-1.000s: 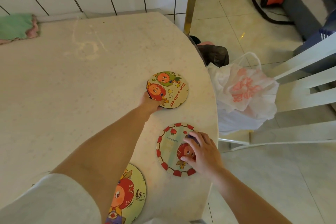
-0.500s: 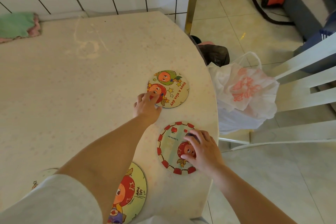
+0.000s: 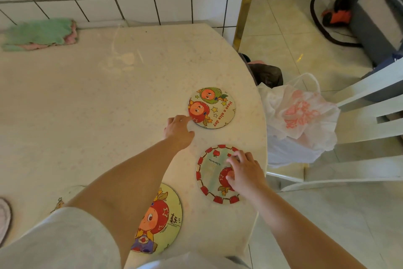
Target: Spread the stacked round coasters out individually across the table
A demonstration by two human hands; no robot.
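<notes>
Three round cartoon coasters lie apart on the pale table [image 3: 91, 103]. The far coaster [image 3: 214, 110], with two fruit faces and "Have a nice day", lies flat by itself. My left hand [image 3: 177, 130] hovers just left of it, fingers loosely apart and holding nothing, one fingertip close to its rim. The red-rimmed coaster [image 3: 210, 172] sits near the table's right edge, and my right hand [image 3: 245, 170] presses on its right half with curled fingers and thumb. The near coaster [image 3: 162, 217] shows a red-haired figure; my left arm hides its left part.
A green and pink cloth [image 3: 40, 34] lies at the back left by the tiled wall. A white plastic bag [image 3: 301, 120] and a white chair [image 3: 370, 129] stand off the table's right edge. A pink round object [image 3: 4, 218] shows at the left border.
My left hand has let go of the far coaster and drawn back a little to its left. My right hand has stayed on the red-rimmed coaster.
</notes>
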